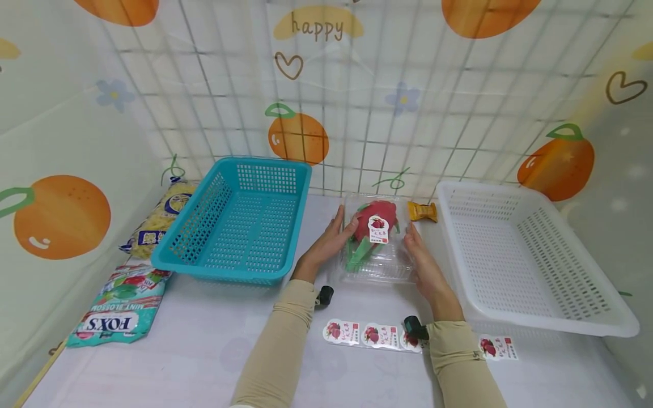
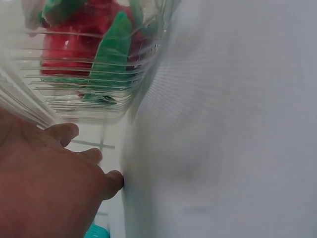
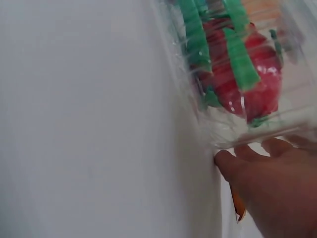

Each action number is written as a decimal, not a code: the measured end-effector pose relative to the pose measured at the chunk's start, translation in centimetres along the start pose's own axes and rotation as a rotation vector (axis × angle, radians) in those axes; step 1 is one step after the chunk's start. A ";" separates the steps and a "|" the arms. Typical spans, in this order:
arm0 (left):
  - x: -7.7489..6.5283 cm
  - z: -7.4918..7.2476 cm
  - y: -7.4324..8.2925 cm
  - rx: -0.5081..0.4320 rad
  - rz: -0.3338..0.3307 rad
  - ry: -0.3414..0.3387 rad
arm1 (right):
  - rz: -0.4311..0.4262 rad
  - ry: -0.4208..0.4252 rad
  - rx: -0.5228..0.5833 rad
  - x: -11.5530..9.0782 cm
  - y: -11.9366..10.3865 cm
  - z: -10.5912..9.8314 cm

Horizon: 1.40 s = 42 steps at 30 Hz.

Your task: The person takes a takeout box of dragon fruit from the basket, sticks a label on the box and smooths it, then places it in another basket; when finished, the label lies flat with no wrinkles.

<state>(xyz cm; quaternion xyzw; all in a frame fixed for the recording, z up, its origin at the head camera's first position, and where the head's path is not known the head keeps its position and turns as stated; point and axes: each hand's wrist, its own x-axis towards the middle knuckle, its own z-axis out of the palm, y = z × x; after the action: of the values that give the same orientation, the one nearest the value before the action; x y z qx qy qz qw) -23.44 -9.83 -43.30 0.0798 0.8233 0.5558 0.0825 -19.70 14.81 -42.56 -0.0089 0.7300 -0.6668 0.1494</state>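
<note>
A clear plastic box point(image 1: 377, 273) lies on the white table in the middle of the head view. Inside it is a red dragon fruit point(image 1: 386, 211) with green scales. A white sticker point(image 1: 379, 229) with a fruit picture is on the lid. My left hand point(image 1: 326, 242) is at the box's left side, thumb reaching over the lid's edge and fingers extended along the side. My right hand point(image 1: 429, 275) lies along the right side, fingers pointing forward. Both wrist views show fingertips low beside the box wall; the left thumb is hidden in the left wrist view.
Left of the box stands a teal basket point(image 1: 301, 226), with a yellow noodle-like bag point(image 1: 153, 226) and a FOX'S candy bag point(image 1: 124, 306) beyond. A white basket point(image 1: 459, 249) is at right. A small orange packet point(image 1: 422, 211) lies behind my right hand. Sticker strip point(image 1: 359, 334) lies in front.
</note>
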 end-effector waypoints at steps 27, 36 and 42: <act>-0.2 1.1 0.8 -0.200 -0.054 0.040 | 0.005 0.066 0.153 -0.1 -0.4 0.6; -0.2 0.9 1.4 -0.266 -0.043 0.044 | -0.003 0.089 0.181 -0.3 -0.9 0.8; -0.5 0.7 2.1 -0.287 -0.019 0.033 | -0.035 0.134 0.177 -0.4 -1.2 1.0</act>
<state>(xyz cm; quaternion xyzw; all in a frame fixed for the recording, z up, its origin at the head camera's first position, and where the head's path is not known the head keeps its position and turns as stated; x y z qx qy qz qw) -22.75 -8.49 -41.55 0.0501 0.7373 0.6683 0.0849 -19.34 13.81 -41.40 0.0360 0.6764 -0.7303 0.0887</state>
